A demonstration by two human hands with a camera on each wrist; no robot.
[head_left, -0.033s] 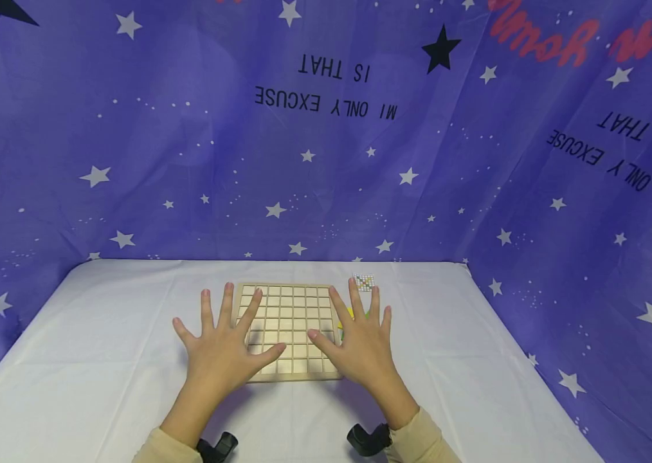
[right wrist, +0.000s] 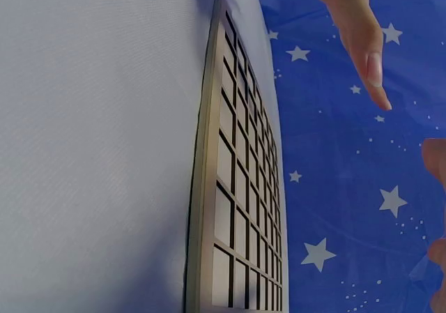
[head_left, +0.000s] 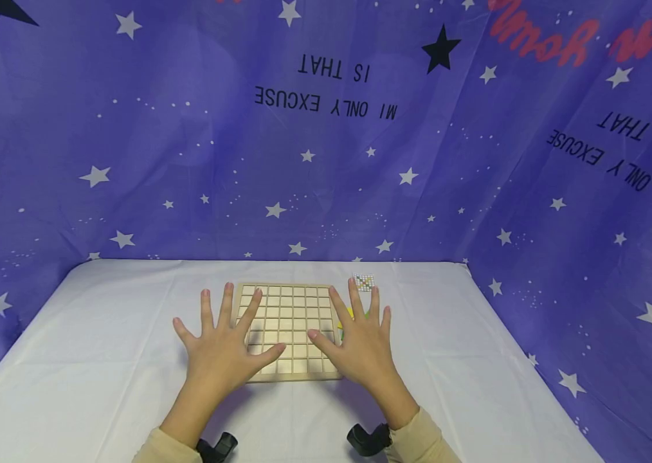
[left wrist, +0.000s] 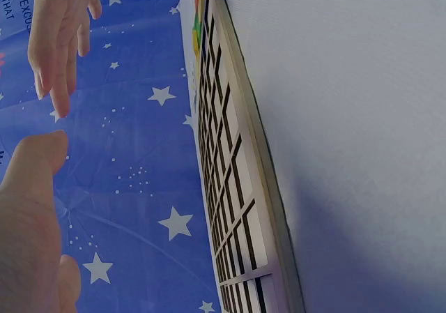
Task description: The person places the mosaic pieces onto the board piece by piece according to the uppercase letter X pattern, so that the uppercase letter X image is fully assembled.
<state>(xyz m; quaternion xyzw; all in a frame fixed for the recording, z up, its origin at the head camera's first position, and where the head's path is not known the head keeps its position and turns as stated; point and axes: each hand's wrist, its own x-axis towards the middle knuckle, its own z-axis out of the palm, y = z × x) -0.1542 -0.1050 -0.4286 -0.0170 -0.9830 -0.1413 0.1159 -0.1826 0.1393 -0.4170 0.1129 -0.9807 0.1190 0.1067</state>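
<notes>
A pale wooden board [head_left: 299,325] with a grid of square cells lies flat on the white cloth. My left hand [head_left: 216,357] hovers over its left side, fingers straight and spread wide. Over the board's right edge, my right hand [head_left: 366,347] is spread the same way. Both hands hold nothing; the wrist views show them apart from the board's surface. Yellow and green pieces [head_left: 344,317] lie right of the board, partly hidden beneath the right hand. Their shapes cannot be made out. A small white card [head_left: 365,282] with coloured squares lies beyond the right fingertips.
The white-covered table [head_left: 476,386] extends to both sides of the board. A purple-blue curtain [head_left: 326,193] with stars and lettering hangs behind it and along the sides. Black wrist mounts [head_left: 369,440] sit at both beige sleeves [head_left: 421,440].
</notes>
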